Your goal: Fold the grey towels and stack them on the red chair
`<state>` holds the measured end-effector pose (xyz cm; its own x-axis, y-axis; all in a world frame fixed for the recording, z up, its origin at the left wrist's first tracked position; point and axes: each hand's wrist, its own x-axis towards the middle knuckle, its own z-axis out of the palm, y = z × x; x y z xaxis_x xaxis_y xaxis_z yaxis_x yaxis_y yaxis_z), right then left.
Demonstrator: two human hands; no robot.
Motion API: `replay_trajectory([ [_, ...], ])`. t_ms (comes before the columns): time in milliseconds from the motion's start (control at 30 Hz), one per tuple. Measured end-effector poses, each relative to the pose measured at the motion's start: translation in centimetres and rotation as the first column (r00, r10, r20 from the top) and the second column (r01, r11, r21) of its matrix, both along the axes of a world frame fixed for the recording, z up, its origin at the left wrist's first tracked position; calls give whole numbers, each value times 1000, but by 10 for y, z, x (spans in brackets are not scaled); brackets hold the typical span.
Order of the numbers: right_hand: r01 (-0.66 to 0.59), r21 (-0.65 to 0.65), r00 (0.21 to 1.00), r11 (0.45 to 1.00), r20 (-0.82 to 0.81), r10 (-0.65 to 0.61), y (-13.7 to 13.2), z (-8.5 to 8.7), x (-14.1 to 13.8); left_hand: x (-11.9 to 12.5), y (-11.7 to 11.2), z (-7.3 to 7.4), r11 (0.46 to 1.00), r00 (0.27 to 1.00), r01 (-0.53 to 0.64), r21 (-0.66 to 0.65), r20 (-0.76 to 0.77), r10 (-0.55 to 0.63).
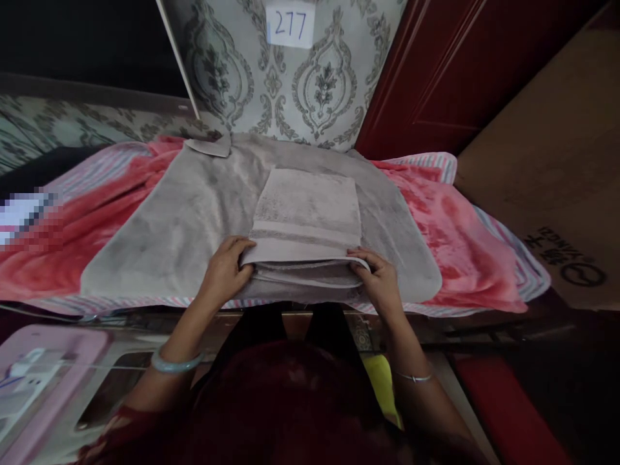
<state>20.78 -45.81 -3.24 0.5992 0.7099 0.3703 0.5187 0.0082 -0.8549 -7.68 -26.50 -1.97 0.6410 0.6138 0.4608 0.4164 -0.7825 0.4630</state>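
We pinch the near edge of a folded light-grey towel point(310, 200) at both ends, the thumb and fingers of our left hand point(225, 270) closed on its left corner and those of our right hand point(381, 281) on its right corner. The towel lies near the middle of a grey blanket point(198, 206), its layers gaping between our hands. A red blanket point(465, 232) shows on both sides beneath, beside a cardboard box point(547, 155) at the right.

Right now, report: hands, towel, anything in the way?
Left fingers, right fingers: holding towel at near edge. Towel folded, on grey cloth. Nothing seen blocking.
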Motion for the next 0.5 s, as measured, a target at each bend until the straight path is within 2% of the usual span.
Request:
replay_trajectory([
  [133, -3, 4, 1000, 1000, 4, 3, -1, -2, 0, 5, -3, 0, 997, 997, -82, -8, -2, 82],
  [300, -8, 5, 1000, 1000, 30, 8, -1, -5, 0, 4, -2, -2, 996, 996, -89, -25, 10, 90],
  [500, 79, 45, 974, 996, 211, -86, -8, -19, -9, 8, -7, -10, 992, 987, -127, -16, 97, 128],
])
